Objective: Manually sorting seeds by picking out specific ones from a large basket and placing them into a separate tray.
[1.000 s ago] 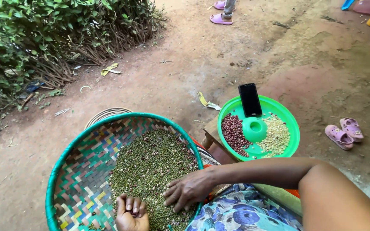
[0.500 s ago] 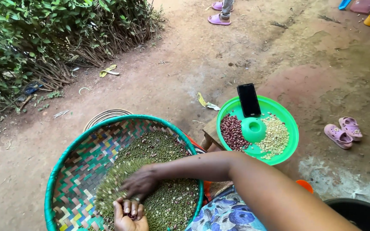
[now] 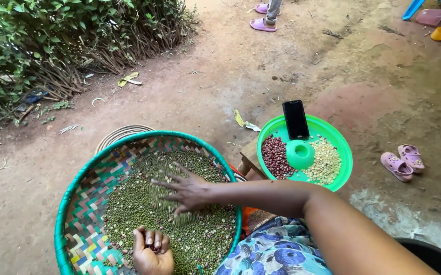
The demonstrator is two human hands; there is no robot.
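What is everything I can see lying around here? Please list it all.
Round woven basket tray: one, teal-rimmed, in front.
Small green beans: a heap, in the tray.
Green plastic plate: one, right of the tray.
Dark red beans: a pile, plate's left.
Pale yellow grains: a pile, plate's right.
Black phone: one, upright on the plate.
Pink sandals: two, on the dirt, right.
Left hand: cupped, holding dark beans.
Right hand: spread over the green beans.

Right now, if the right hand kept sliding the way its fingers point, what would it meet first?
The right hand lies spread on the green grains, fingers pointing left across the woven tray. Going straight on, it would pass over more grains, then bare weave, and first meet the tray's teal rim on the left side.
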